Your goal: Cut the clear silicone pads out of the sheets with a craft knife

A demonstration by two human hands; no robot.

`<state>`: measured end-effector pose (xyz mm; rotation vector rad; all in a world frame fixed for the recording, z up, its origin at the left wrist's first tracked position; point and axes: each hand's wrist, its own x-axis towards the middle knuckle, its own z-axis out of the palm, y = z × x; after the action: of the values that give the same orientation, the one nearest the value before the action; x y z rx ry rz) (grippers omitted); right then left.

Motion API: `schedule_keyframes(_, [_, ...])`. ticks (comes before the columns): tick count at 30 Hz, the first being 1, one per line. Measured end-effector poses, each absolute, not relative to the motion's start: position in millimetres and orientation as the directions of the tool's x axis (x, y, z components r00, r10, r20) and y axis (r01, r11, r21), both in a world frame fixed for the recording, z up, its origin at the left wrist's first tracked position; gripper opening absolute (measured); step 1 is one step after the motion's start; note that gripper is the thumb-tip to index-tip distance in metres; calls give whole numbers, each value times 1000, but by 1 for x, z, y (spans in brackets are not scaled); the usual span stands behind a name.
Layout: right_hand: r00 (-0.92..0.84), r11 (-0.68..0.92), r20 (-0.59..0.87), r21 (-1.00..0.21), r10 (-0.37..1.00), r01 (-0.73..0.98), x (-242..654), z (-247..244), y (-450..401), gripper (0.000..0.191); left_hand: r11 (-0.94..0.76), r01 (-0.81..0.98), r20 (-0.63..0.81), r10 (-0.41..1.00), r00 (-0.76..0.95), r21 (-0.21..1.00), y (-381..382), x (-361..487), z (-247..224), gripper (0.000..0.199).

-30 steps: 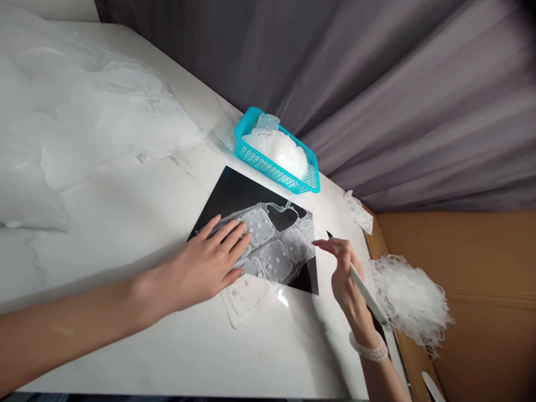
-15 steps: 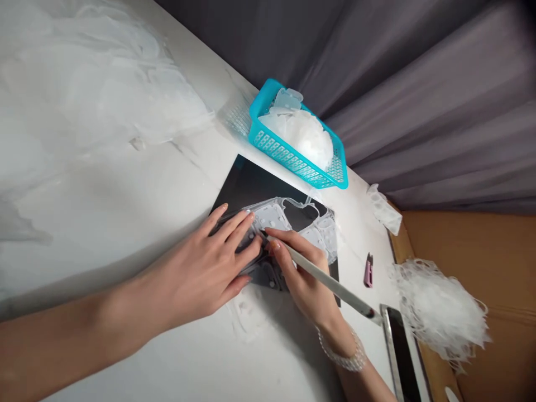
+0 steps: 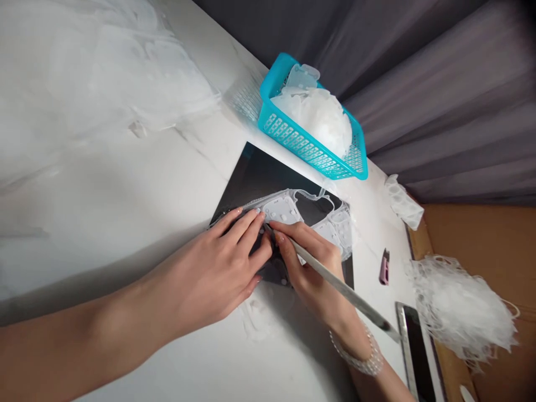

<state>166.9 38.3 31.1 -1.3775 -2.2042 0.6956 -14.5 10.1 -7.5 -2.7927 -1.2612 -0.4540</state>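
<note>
My left hand (image 3: 218,259) lies with fingers stretched out, pressing on a clear, moulded plastic-like sheet (image 3: 282,207) with raised shapes and a cut-out gap. Under the sheet is a black mat (image 3: 259,173). My right hand (image 3: 312,262) is closed round a long slim grey pen-shaped tool (image 3: 335,283), possibly a craft knife. Its tip meets the sheet beside my left fingertips; the exact contact is partly hidden by the fingers. The tool's back end slants toward the lower right.
Behind the mat stands a turquoise basket (image 3: 307,146) of whitish translucent pieces. Pink thread snips (image 3: 384,268) and a phone-like dark slab (image 3: 416,352) lie at the right. Stringy clear scraps (image 3: 464,307) heap over the table edge by a cardboard box (image 3: 481,234). Translucent sheets (image 3: 104,72) pile up far left.
The view has shifted, so most things appear farther right. My left fingers sit closer to the tool's tip, and both hands stay on the sheet.
</note>
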Motion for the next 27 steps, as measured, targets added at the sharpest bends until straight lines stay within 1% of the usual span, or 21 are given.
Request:
schedule_keyframes(4, [-408,401,127,-579,904,710,164,35,34,21,-658,747,284,738,612,99,10,-15,-5,45])
schedule_keyframes(9, [-414,394,90,-536,906,747,176,40,19,21,-643,761,284,749,599,90,9,-15,-6,48])
schedule_keyframes(12, [-473,490,170,-493,864,719,181,33,18,23,-649,757,280,743,608,80,8,-15,-7,50])
schedule_keyframes(15, [-532,597,272,-397,802,697,179,21,24,24,-660,746,290,733,616,84,8,-15,-7,48])
schedule_keyframes(18, [-547,628,312,-323,777,708,176,13,31,26,-656,749,284,738,613,89,8,-14,-6,48])
schedule_keyframes(21, [-555,650,346,-305,756,696,175,12,35,28,-649,756,264,747,610,90,9,-14,-5,50])
schedule_keyframes(24, [-575,665,338,-320,745,674,176,14,36,32,-652,755,253,744,619,71,10,-15,-4,52])
schedule_keyframes(27, [-581,648,291,-280,760,708,176,16,36,35,-656,752,252,740,624,64,11,-14,-5,51])
